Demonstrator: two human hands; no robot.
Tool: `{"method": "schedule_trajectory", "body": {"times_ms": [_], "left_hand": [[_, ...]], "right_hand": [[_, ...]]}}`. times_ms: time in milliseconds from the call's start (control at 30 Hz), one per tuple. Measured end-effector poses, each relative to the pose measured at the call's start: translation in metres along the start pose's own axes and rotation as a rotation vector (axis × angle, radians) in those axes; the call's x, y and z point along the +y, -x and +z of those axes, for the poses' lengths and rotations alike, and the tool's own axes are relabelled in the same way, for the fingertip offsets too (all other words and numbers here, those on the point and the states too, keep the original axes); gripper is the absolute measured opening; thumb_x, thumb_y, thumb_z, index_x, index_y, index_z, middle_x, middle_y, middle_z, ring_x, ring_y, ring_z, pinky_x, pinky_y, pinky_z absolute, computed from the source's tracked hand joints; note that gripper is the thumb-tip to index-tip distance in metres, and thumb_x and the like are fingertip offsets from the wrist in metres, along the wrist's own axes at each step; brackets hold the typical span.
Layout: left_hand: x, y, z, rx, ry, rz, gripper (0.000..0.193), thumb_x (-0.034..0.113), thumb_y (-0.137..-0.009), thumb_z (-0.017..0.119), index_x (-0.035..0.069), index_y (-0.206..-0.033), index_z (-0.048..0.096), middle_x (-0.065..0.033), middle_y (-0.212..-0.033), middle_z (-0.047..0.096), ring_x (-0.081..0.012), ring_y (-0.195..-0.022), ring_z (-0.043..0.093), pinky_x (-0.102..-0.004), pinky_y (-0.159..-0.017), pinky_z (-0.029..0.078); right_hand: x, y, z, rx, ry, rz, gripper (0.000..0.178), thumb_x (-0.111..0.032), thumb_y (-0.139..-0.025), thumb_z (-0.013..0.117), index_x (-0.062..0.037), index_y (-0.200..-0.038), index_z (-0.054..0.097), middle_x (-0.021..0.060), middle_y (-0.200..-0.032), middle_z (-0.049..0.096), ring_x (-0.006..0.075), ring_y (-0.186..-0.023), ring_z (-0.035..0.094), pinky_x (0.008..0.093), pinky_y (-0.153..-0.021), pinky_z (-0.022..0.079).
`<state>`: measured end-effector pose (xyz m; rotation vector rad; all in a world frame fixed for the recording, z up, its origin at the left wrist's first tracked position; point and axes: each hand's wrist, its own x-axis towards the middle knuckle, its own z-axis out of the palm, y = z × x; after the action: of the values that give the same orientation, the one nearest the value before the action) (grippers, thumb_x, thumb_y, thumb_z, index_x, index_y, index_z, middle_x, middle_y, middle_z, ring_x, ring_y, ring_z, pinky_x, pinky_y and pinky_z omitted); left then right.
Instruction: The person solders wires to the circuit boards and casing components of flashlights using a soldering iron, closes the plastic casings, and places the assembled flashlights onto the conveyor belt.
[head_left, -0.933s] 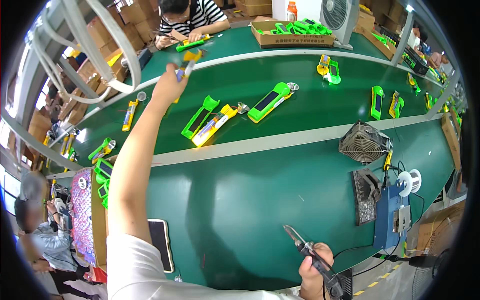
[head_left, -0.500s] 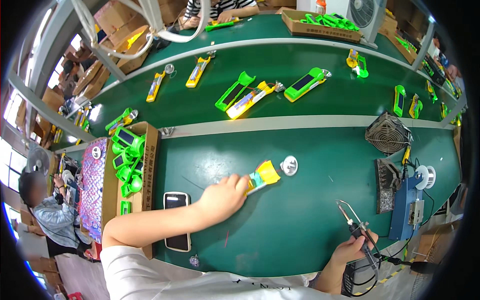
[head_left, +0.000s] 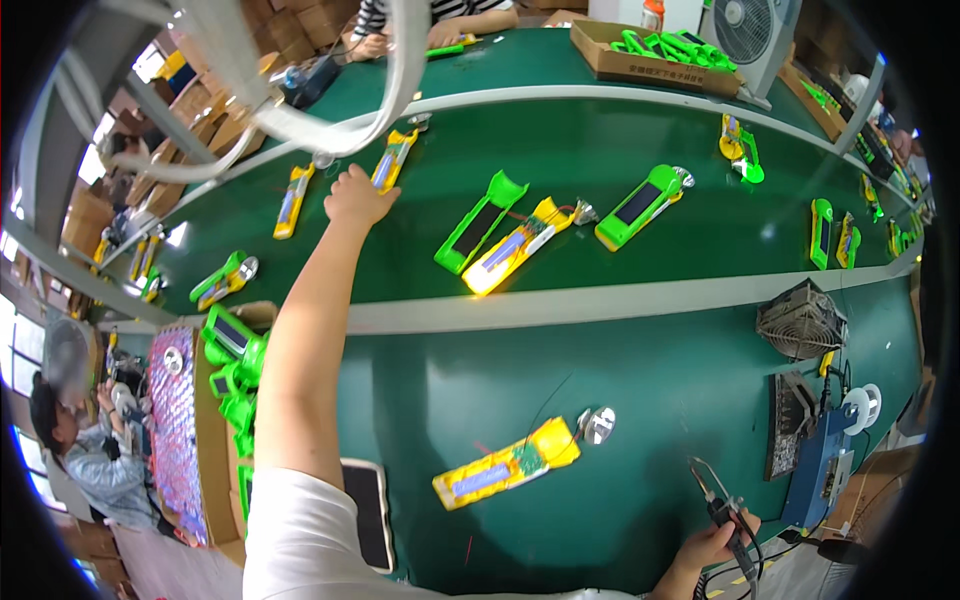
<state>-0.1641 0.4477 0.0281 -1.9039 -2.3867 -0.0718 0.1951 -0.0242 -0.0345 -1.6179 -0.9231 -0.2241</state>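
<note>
In the head view, the left hand (head_left: 360, 203) is stretched across the rail (head_left: 570, 308) to a far lamp body (head_left: 396, 158); whether its fingers grip it cannot be told. The right hand's (head_left: 708, 548) fingers are clamped round a soldering iron (head_left: 722, 515). A near lamp body (head_left: 505, 468) lies on the worktop (head_left: 620, 380). Both look light and stiff, with fragile wiring, best taken by the yellow shell's sides. Open room lies right of the near one; a phone (head_left: 368, 510) limits the left.
</note>
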Motion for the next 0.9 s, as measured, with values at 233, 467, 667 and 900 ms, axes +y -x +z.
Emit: {"method": "schedule_trajectory", "body": {"times_ms": [233,467,667,900], "left_hand": [[0.006,-0.048,0.072,0.151,0.312,0.118,0.049,0.023,-0.070,0.066,0.007,-0.113,0.048,-0.0146,-0.105,0.054,-0.0305,-0.096,0.053,-0.0373,-0.080,0.044],[-0.035,-0.039,0.062,0.137,0.471,0.349,0.037,0.010,-0.069,0.060,-0.002,-0.100,0.046,-0.0208,-0.088,0.052,-0.0367,-0.086,0.049,-0.0434,-0.075,0.039],[-0.013,0.074,-0.038,0.032,0.564,0.544,0.034,0.006,-0.066,0.060,-0.005,-0.096,0.049,-0.0179,-0.087,0.052,-0.0315,-0.080,0.052,-0.0377,-0.072,0.041],[-0.024,0.188,-0.074,-0.072,0.521,0.679,0.049,0.018,-0.065,0.067,0.001,-0.108,0.050,-0.0195,-0.100,0.055,-0.0326,-0.095,0.052,-0.0376,-0.082,0.042]], "right_hand": [[0.001,-0.005,0.010,0.139,-0.143,0.169,0.029,-0.030,-0.076,0.046,-0.0019,-0.082,0.040,0.0051,-0.078,0.039,0.0124,-0.069,0.039,0.0240,-0.062,0.034],[-0.010,0.000,0.006,0.025,-0.181,0.108,0.016,-0.013,-0.068,0.059,-0.0003,-0.075,0.051,0.0107,-0.068,0.053,0.0195,-0.056,0.050,0.0301,-0.052,0.042],[-0.020,-0.007,-0.001,-0.103,-0.204,0.031,0.009,-0.005,-0.069,0.059,-0.0010,-0.073,0.053,0.0086,-0.063,0.052,0.0177,-0.050,0.049,0.0284,-0.046,0.039],[-0.018,-0.007,0.013,-0.002,-0.299,0.143,0.008,-0.008,-0.073,0.055,-0.0019,-0.070,0.052,0.0074,-0.072,0.050,0.0144,-0.067,0.049,0.0265,-0.060,0.040]]}}
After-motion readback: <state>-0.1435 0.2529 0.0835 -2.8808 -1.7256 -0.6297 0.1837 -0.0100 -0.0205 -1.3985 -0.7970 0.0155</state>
